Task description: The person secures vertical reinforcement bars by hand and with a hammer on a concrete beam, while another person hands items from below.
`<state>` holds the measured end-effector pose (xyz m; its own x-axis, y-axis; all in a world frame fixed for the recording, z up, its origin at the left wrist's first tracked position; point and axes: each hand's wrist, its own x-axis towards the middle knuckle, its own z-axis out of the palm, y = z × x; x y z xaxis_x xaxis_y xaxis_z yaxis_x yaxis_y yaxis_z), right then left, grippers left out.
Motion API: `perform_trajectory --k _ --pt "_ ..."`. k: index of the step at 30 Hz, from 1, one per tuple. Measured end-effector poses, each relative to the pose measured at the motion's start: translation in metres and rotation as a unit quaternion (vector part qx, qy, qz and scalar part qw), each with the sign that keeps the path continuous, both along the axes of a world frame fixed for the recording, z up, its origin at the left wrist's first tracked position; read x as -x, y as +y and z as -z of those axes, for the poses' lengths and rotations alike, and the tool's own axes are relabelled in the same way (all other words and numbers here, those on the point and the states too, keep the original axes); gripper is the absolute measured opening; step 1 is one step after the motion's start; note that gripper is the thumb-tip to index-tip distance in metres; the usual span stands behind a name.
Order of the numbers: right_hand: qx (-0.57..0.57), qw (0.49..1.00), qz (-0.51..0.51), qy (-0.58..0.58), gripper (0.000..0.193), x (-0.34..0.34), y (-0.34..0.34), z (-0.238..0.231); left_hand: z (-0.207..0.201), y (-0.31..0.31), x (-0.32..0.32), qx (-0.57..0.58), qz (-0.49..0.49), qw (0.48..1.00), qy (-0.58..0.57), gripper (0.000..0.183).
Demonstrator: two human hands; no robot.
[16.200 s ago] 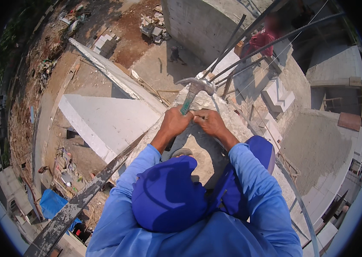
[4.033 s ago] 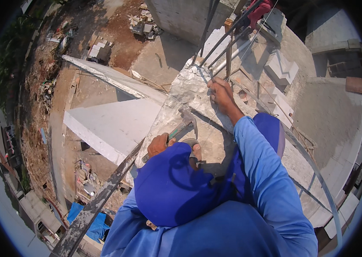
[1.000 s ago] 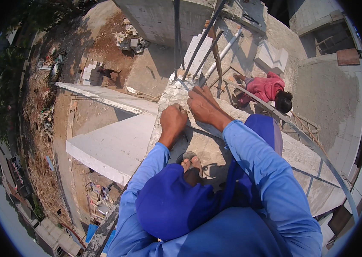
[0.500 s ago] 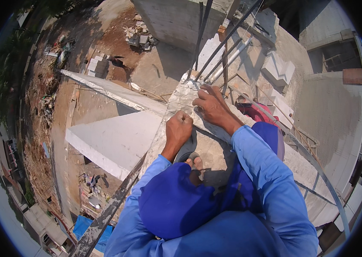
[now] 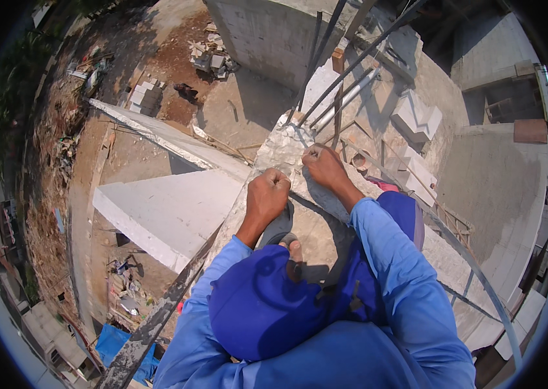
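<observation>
I crouch high up on the narrow top of a rough concrete wall (image 5: 280, 152). My left hand (image 5: 268, 194) is clenched in a fist just above the wall top. My right hand (image 5: 324, 165) is also clenched, a little farther ahead, beside the broken concrete at the foot of several dark steel bars (image 5: 326, 78) that rise from the wall. I cannot see anything inside either fist. Blue sleeves cover both forearms. Below the hands are my sandalled foot (image 5: 290, 249) and a rounded blue cloth shape (image 5: 261, 311).
The ground with rubble (image 5: 209, 58) lies far below on the left, past a white sloping slab (image 5: 163, 207). A rusty beam (image 5: 157, 318) runs down at lower left. A thin curved steel bar (image 5: 481, 292) arcs on the right. Pale stacked blocks (image 5: 416, 117) sit on the lower roof.
Both hands have stayed on the wall top while my view shifted. The right hand has curled from flat fingers into a fist. The hammer held earlier is gone from view.
</observation>
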<state>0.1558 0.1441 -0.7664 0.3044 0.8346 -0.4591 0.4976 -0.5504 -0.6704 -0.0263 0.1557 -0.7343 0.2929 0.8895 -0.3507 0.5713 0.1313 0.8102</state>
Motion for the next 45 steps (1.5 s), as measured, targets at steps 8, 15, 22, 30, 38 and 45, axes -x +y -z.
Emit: perform_trajectory --k 8,15,22,30,38,45 --pt "-0.078 0.993 0.074 -0.042 0.02 0.004 -0.013 0.031 -0.009 0.052 -0.023 -0.22 0.275 0.933 0.077 0.012" --pt "-0.143 0.989 0.038 0.019 0.017 0.022 -0.019 0.0 -0.032 0.09 -0.061 -0.222 0.467 0.842 0.155 0.011" --pt "-0.114 0.962 0.104 0.227 0.023 0.002 -0.024 0.007 -0.032 0.104 -0.035 -0.347 0.084 0.932 -0.065 0.021" --pt "-0.127 0.933 0.177 0.286 0.021 -0.019 -0.02 -0.007 0.034 0.037 0.019 -0.112 0.018 0.994 0.011 0.02" --pt "-0.18 0.941 0.13 0.254 0.025 -0.018 -0.023 -0.036 0.049 -0.015 -0.035 -0.221 0.06 0.973 -0.022 0.019" --pt "-0.129 0.924 0.128 0.335 0.024 -0.025 -0.033 -0.034 0.052 -0.034 -0.036 -0.258 -0.007 0.963 -0.081 0.007"
